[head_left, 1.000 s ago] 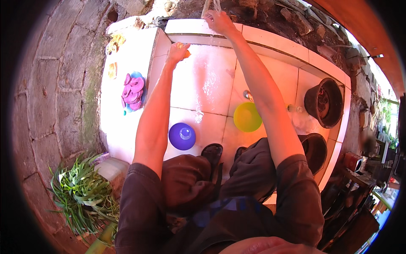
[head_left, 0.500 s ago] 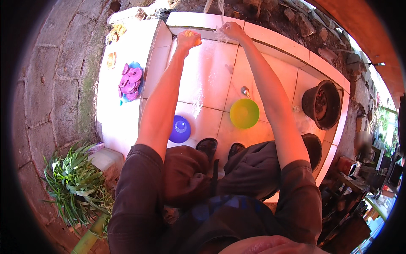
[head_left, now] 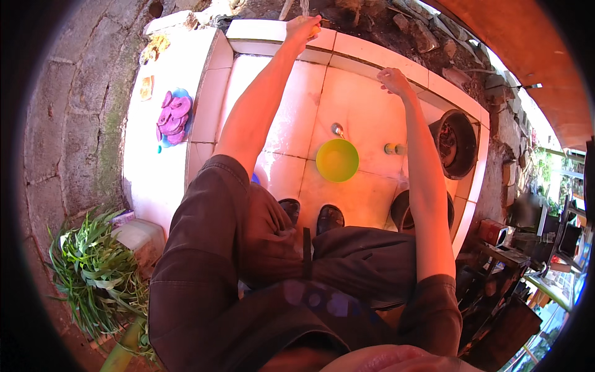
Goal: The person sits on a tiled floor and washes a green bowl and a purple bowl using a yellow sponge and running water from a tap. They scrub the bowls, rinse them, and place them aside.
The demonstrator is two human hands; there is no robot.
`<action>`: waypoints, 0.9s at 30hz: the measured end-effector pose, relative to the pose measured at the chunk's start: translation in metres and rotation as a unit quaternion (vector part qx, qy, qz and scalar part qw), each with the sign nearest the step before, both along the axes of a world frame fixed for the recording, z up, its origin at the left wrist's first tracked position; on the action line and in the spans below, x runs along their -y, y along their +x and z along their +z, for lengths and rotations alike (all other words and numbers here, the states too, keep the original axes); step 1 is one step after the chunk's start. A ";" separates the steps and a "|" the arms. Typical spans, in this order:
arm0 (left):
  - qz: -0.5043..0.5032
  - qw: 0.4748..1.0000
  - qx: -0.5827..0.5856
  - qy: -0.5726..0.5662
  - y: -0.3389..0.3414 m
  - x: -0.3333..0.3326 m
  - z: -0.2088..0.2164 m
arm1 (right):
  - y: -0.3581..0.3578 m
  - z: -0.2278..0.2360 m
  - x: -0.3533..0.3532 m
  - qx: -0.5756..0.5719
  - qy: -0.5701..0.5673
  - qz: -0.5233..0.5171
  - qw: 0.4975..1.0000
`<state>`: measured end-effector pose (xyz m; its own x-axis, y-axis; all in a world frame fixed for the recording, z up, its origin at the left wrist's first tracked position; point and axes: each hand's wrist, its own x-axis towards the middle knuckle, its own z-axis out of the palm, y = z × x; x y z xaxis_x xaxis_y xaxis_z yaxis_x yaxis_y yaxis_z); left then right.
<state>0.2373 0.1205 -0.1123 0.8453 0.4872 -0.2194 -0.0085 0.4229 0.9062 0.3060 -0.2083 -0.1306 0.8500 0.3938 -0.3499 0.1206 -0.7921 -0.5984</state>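
A yellow-green bowl [head_left: 337,160] sat on the wet tiled floor [head_left: 365,118] between both outstretched arms. Left hand [head_left: 303,26] was clamped on something orange at the ledge [head_left: 359,46]; right hand [head_left: 393,79] hung loosely curled, empty.

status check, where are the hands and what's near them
Left hand up at the tiled rim, closed on a small orange thing, unclear what. Right hand loosely curled, empty, over the wet tiles. Green bowl below, untouched.

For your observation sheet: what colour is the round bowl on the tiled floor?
Yellow-green bowl, clearest in the head view.
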 end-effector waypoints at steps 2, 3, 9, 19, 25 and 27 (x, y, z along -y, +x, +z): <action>0.006 1.000 -0.005 -0.010 0.003 0.001 -0.002 | 0.002 -0.002 0.023 0.002 -0.008 -0.014 1.000; 0.015 0.998 0.015 -0.066 0.005 0.000 -0.002 | 0.004 -0.003 0.034 -0.006 -0.011 -0.001 1.000; 0.046 0.976 0.042 -0.207 0.016 -0.009 -0.010 | 0.012 -0.006 0.073 -0.028 -0.083 -0.009 0.996; 0.075 0.990 0.005 -0.117 0.019 -0.024 -0.014 | 0.023 -0.023 0.095 0.041 -0.119 -0.004 0.992; 0.118 0.988 0.003 -0.097 0.018 -0.007 -0.002 | 0.021 -0.025 0.100 0.080 -0.115 0.016 0.990; 0.136 0.986 -0.020 -0.092 0.021 -0.002 -0.004 | 0.021 -0.023 0.099 0.081 -0.116 0.018 0.990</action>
<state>0.2583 0.1224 -0.1162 0.6780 0.6437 -0.3550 -0.1101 0.5664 0.8167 0.3271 -0.3073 -0.1537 0.8897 0.3493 -0.2939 0.2304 -0.8994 -0.3715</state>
